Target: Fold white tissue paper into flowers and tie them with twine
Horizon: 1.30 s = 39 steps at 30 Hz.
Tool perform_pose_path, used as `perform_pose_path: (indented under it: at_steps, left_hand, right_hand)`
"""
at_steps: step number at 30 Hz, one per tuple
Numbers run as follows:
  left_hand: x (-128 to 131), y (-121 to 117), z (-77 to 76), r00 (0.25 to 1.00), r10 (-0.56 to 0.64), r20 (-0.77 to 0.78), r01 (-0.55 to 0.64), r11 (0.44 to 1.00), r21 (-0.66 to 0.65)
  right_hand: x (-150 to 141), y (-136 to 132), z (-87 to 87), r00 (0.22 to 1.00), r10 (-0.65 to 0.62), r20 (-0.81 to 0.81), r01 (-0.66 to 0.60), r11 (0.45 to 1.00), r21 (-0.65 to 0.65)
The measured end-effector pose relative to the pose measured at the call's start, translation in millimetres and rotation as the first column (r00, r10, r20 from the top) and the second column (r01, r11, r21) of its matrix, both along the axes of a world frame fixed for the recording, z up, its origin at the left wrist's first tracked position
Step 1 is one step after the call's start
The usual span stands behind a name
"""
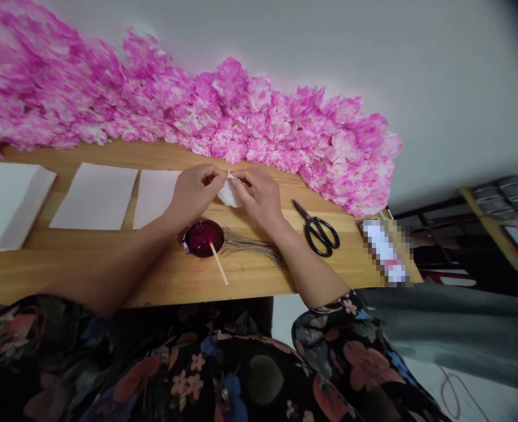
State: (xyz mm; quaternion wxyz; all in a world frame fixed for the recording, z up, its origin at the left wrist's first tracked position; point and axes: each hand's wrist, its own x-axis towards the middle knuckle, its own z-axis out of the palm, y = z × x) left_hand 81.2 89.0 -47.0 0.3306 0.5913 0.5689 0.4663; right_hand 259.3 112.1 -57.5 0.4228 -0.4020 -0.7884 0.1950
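Between my two hands is a small bunched piece of white paper [230, 194], its pointed tip sticking up. My left hand [199, 186] pinches it from the left with thumb and forefinger. From the other side my right hand [261, 193] grips it, fingers curled around its edge. Just below sits a dark bowl of deep magenta liquid [199, 237], with a pale wooden stick [219, 265] leaning out over its rim. A bundle of thin brown twine [254, 245] lies partly under my right forearm. Black-handled scissors [315, 228] rest to the right of that forearm.
Pink and white paper flowers [241, 111] are heaped along the back of the wooden table [162, 281]. White sheets [95, 196] and a thicker white stack [7, 202] lie on the left. A phone [384, 252], blurred out, is near the right edge. Another table [505, 228] stands farther right.
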Motion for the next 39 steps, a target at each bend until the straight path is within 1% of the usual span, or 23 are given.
perform_pose_path:
  at_steps: [1, 3, 6, 8, 10, 12, 15, 20, 24, 30, 33, 36, 39]
  left_hand:
    - [-1, 2, -3.0, 0.999, 0.017, 0.050, -0.016, 1.000, -0.010]
    - [-3, 5, -8.7, 0.986, 0.070, 0.152, -0.066, 0.997, -0.033]
    - [-5, 8, -11.8, 0.955, 0.137, 0.263, -0.123, 0.990, -0.069]
    - [-6, 8, -9.3, 0.937, 0.153, 0.313, -0.129, 0.987, -0.096]
    - [-5, 8, -4.8, 0.918, 0.164, 0.361, -0.125, 0.984, -0.129]
    - [-5, 7, -0.7, 0.900, 0.171, 0.401, -0.119, 0.981, -0.151]
    - [-4, 6, 2.2, 0.898, 0.138, 0.417, -0.090, 0.987, -0.134]
    - [-4, 1, 3.0, 0.953, 0.034, 0.300, -0.016, 0.998, -0.061]
    - [-4, -2, 3.4, 0.973, -0.062, 0.224, 0.071, 0.997, -0.034]
    - [-3, -2, 6.2, 0.988, -0.117, 0.099, 0.115, 0.993, 0.021]
    - [-1, -2, 4.0, 0.991, -0.088, 0.102, 0.088, 0.996, 0.001]
    - [-1, 0, -3.9, 0.988, -0.006, 0.153, 0.008, 1.000, -0.009]
    - [-2, 3, -11.3, 0.980, 0.073, 0.186, -0.072, 0.997, -0.013]
  right_hand:
    - [0, 1, -0.1, 0.999, -0.009, -0.045, 0.008, 1.000, -0.020]
    - [-1, 3, -1.1, 0.985, -0.046, -0.169, 0.024, 0.991, -0.133]
    - [-1, 7, -3.9, 0.932, -0.119, -0.343, -0.009, 0.937, -0.349]
    - [-1, 8, -5.5, 0.906, -0.140, -0.400, -0.041, 0.910, -0.412]
    - [-1, 8, -5.9, 0.896, -0.146, -0.420, -0.049, 0.906, -0.419]
    - [-1, 6, -5.0, 0.896, -0.138, -0.421, -0.048, 0.914, -0.402]
    - [-1, 4, -2.4, 0.911, -0.131, -0.392, -0.031, 0.924, -0.382]
    - [0, 4, -1.1, 0.929, -0.131, -0.347, -0.013, 0.923, -0.384]
    - [1, 5, -3.3, 0.932, -0.139, -0.334, 0.004, 0.927, -0.374]
    - [-2, 3, -2.5, 0.930, -0.123, -0.347, -0.005, 0.939, -0.344]
    - [-5, 0, -1.1, 0.941, -0.113, -0.318, 0.005, 0.947, -0.322]
    - [-5, 0, -1.0, 0.948, -0.110, -0.300, 0.015, 0.952, -0.304]
    - [-3, 3, -2.8, 0.937, -0.123, -0.328, 0.007, 0.942, -0.334]
